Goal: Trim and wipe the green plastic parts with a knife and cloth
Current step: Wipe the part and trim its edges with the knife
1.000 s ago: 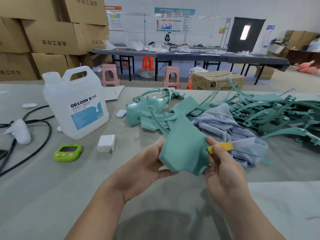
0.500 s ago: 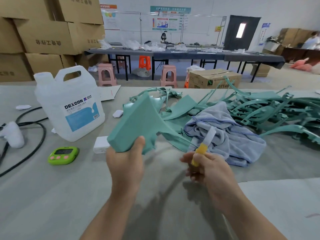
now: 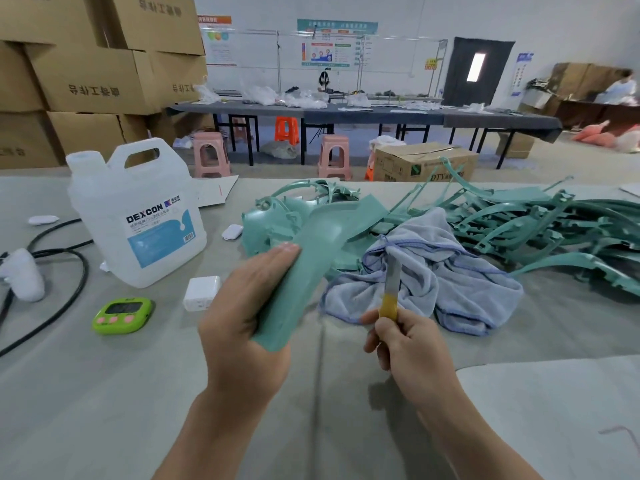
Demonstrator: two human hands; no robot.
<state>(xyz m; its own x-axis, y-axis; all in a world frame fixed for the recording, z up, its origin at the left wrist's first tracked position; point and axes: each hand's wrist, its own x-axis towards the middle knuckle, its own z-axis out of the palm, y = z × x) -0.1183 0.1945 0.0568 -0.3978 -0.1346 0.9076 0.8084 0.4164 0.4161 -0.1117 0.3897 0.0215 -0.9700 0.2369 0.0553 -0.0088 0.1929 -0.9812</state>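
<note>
One knife (image 3: pixel 391 284), one cloth (image 3: pixel 436 268), one jug (image 3: pixel 138 216)

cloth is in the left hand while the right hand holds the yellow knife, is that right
No. In the head view the left hand holds a green part; the cloth lies on the table. The right hand does hold the yellow knife.

"DEXCON" on jug (image 3: pixel 138 216); "DTY" on carton (image 3: pixel 426 164)

Soft, even indoor light casts only a faint shadow on the table (image 3: pixel 104 393) beneath the right hand (image 3: pixel 408 348), while beyond the table the pane in the door (image 3: pixel 457 81) glares white and the far room bows and blurs slightly.
</note>
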